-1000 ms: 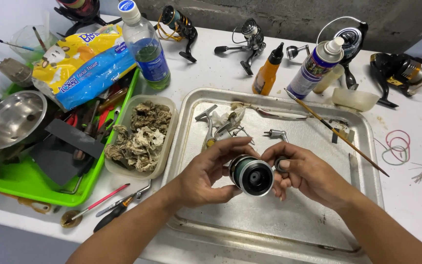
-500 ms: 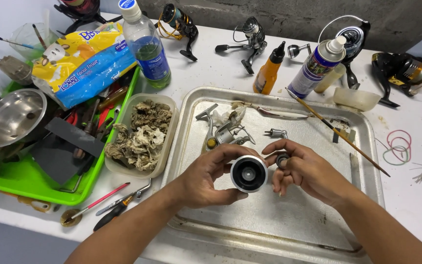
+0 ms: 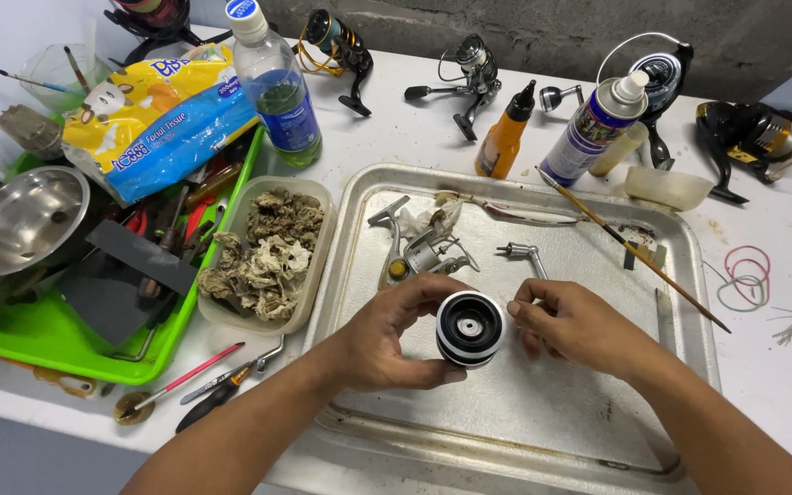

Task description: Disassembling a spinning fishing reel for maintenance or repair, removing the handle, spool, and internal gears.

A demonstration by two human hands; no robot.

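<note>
I am working over the big metal tray (image 3: 680, 275), whose raised rim runs all round and whose near half lies bare below my wrists, with the reel parts (image 3: 419, 247) and a long brush (image 3: 630, 247) crowding only its far part, and a green tray (image 3: 66, 344) and a tub of dirty rags (image 3: 268, 252) close against its left edge. My left hand (image 3: 387, 335) curls round the black and white spool (image 3: 469, 328), thumb and fingers pinching its side just above the tray's middle. My right hand (image 3: 579, 325) is loosely curled with its fingertips (image 3: 517, 307) touching the spool's right rim.
</note>
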